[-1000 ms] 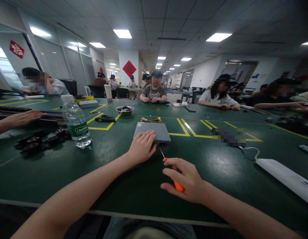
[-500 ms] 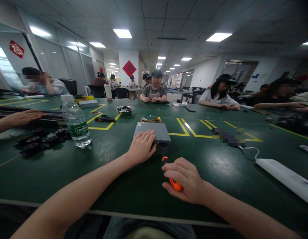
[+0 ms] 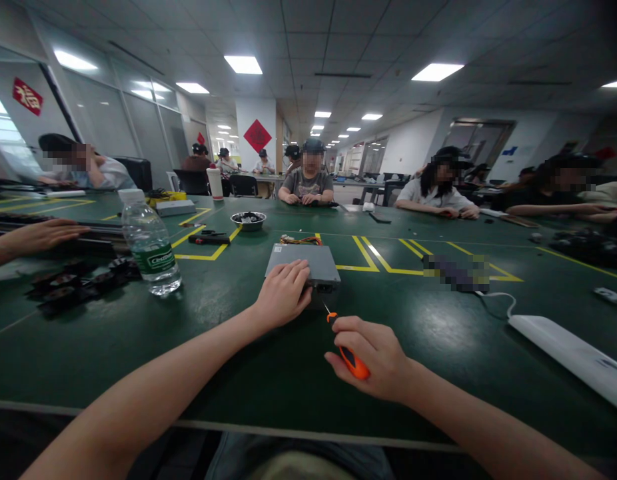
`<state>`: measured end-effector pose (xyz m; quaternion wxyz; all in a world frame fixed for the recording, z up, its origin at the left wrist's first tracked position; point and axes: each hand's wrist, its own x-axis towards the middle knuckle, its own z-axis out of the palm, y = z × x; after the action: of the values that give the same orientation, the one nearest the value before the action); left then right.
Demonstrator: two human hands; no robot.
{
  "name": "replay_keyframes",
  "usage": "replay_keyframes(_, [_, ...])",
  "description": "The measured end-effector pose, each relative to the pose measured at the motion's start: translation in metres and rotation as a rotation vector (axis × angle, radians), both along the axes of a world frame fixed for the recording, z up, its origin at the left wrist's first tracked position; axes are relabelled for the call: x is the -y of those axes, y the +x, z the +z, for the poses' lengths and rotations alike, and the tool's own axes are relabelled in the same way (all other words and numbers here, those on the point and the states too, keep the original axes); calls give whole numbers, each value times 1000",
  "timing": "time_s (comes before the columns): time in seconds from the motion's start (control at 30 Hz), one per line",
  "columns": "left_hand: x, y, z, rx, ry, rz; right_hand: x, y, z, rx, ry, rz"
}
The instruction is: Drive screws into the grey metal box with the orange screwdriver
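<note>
Metal box (image 3: pixel 308 261) apparently under left hand (image 3: pixel 283 292)

Dim room under bright ceiling panels (image 3: pixel 243 65); soft glare on green tabletop (image 3: pixel 446 327); stretched, dark-cornered edges

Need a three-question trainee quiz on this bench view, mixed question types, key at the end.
1. True or false: the left hand rests on top of the power supply unit.
2. Fill in the blank: the right hand holds an orange-handled ____.
3. Which of these stands nearest the camera wearer?
A) metal bowl
B) water bottle
C) white cup

Key: 1 true; 2 screwdriver; 3 B.
</note>
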<state>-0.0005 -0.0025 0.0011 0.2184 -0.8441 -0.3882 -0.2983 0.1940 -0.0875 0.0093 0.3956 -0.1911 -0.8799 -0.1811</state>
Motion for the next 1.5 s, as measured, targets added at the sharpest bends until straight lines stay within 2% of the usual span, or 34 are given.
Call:
replay_keyframes(0.37, [1,1,2,-8,7,11,0,-4,4,183,-2,56])
replay_keyframes(0.63, [0,1,1,-9,7,6,1,0,-1,9,-83,45])
replay_keyframes(0.83, [0,1,2,-2,3,6,0,-1,2,8,25,5])
replay_keyframes(1.13, [0,2,2,12,-22,18,-3,-3,-3,135,-19,34])
replay_keyframes(1.5, [2,1,3,16,-31,16,-2,8,4,72,87,96])
